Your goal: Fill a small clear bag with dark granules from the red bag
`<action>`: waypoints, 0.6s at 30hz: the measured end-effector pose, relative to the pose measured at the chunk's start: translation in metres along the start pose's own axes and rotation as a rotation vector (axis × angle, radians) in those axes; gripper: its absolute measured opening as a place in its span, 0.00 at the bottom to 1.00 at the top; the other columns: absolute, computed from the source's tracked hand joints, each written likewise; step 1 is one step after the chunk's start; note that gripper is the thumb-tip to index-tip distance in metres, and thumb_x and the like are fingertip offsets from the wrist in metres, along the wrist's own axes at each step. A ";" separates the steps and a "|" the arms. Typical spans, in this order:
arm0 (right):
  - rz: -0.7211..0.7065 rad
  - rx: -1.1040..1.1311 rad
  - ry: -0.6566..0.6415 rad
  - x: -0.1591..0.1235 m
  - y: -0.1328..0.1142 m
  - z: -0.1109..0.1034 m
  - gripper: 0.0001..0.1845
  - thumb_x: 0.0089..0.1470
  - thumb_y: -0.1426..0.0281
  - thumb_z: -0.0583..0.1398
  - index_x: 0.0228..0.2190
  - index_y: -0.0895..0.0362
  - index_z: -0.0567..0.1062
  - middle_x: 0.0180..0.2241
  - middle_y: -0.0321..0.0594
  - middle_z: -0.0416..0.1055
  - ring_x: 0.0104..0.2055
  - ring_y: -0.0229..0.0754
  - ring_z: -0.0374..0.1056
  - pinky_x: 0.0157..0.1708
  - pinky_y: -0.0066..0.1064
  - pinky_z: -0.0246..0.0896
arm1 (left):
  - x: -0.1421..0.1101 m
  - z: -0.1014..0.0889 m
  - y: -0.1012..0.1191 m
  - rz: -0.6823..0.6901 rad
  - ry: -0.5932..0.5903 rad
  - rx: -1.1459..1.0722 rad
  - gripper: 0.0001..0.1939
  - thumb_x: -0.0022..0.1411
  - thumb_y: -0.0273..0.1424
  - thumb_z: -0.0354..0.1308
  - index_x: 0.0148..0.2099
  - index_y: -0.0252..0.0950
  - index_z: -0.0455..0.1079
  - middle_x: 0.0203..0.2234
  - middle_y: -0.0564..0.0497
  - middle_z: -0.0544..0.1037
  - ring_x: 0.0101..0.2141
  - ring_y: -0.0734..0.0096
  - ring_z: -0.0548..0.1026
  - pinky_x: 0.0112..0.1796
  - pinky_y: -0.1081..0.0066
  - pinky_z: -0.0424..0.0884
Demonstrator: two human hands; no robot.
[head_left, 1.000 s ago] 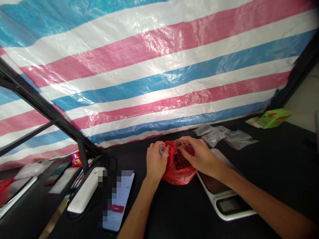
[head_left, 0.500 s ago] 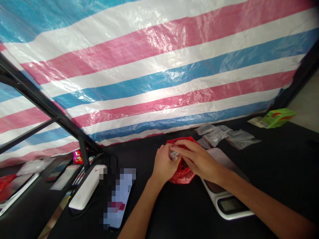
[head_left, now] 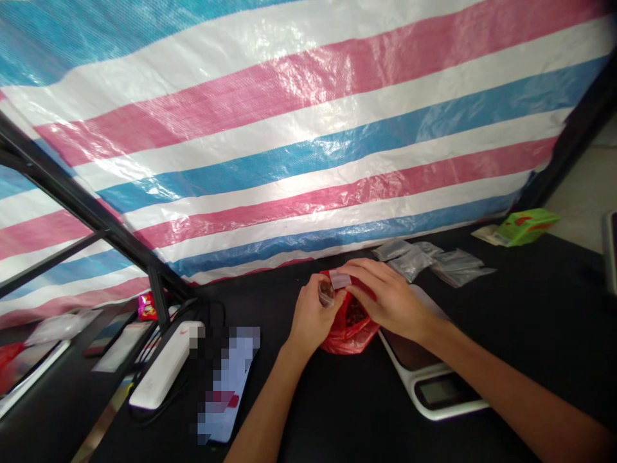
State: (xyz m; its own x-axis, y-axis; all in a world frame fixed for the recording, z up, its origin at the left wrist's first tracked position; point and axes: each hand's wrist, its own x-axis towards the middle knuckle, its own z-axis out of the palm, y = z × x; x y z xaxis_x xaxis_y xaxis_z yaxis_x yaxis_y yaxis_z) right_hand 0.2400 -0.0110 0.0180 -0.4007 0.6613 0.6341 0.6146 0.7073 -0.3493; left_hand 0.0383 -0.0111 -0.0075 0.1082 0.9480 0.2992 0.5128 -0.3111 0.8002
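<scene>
Over the red plastic bag (head_left: 351, 344), my left hand (head_left: 312, 315) is closed round a small clear plastic bag (head_left: 326, 294) with brownish stuff inside. My right hand (head_left: 390, 299) is closed at the fingertips on a small pale translucent piece of plastic (head_left: 340, 280); whether it belongs to the clear bag I cannot tell. Dark brown bits (head_left: 355, 314) lie in the mouth of the red bag. Beneath my right forearm sits a white digital scale (head_left: 417, 402), partly covered by the arm.
Several clear zip bags (head_left: 412, 260) lie behind the scale. A green box (head_left: 527, 226) stands at the back right. To the left are a phone (head_left: 226, 386), a white power strip (head_left: 166, 366) and cables. A striped tarp (head_left: 308, 148) hangs behind, with black frame bars (head_left: 72, 193) at the left.
The pale plastic piece has come into view between my right fingers. My left hand has tilted the clear bag so its brownish contents show. The view has shifted slightly.
</scene>
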 end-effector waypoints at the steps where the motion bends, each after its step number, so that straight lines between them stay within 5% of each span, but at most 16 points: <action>1: 0.022 -0.003 0.023 0.001 0.001 -0.002 0.19 0.69 0.71 0.55 0.58 0.49 0.73 0.57 0.45 0.75 0.58 0.50 0.72 0.60 0.46 0.66 | 0.000 0.000 0.000 -0.006 0.026 -0.007 0.12 0.66 0.41 0.64 0.46 0.41 0.69 0.36 0.52 0.80 0.35 0.67 0.77 0.38 0.70 0.69; 5: 0.077 -0.012 0.065 0.005 0.009 -0.011 0.17 0.69 0.69 0.57 0.57 0.49 0.73 0.55 0.45 0.77 0.57 0.53 0.72 0.59 0.48 0.65 | 0.003 -0.002 0.000 0.013 0.163 -0.145 0.13 0.66 0.41 0.64 0.44 0.40 0.68 0.32 0.55 0.75 0.32 0.71 0.73 0.36 0.72 0.68; 10: 0.038 -0.018 -0.145 0.005 0.017 -0.016 0.14 0.64 0.75 0.59 0.48 0.50 0.77 0.48 0.41 0.80 0.50 0.49 0.74 0.54 0.43 0.64 | 0.003 -0.006 0.001 0.111 0.357 -0.255 0.15 0.65 0.40 0.64 0.46 0.41 0.64 0.32 0.56 0.70 0.30 0.74 0.69 0.36 0.73 0.68; 15: 0.004 -0.061 -0.251 0.001 0.018 -0.010 0.17 0.60 0.79 0.59 0.47 0.51 0.79 0.47 0.41 0.80 0.50 0.49 0.73 0.54 0.43 0.62 | -0.001 -0.003 0.000 0.190 0.401 -0.224 0.18 0.63 0.40 0.67 0.47 0.41 0.62 0.33 0.56 0.68 0.29 0.75 0.68 0.33 0.74 0.67; 18: 0.016 -0.107 -0.252 0.000 0.019 -0.009 0.17 0.60 0.79 0.59 0.46 0.51 0.79 0.46 0.41 0.80 0.50 0.49 0.72 0.54 0.43 0.61 | -0.001 -0.005 0.004 0.108 0.338 -0.152 0.14 0.65 0.40 0.64 0.45 0.41 0.63 0.30 0.57 0.69 0.27 0.74 0.69 0.31 0.74 0.65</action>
State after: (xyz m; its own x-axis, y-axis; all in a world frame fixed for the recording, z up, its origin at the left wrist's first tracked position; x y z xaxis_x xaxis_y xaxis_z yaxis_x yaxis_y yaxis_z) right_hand 0.2577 -0.0003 0.0178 -0.5386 0.7231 0.4324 0.6852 0.6746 -0.2747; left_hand 0.0361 -0.0137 -0.0022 -0.1451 0.8416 0.5203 0.3787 -0.4386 0.8150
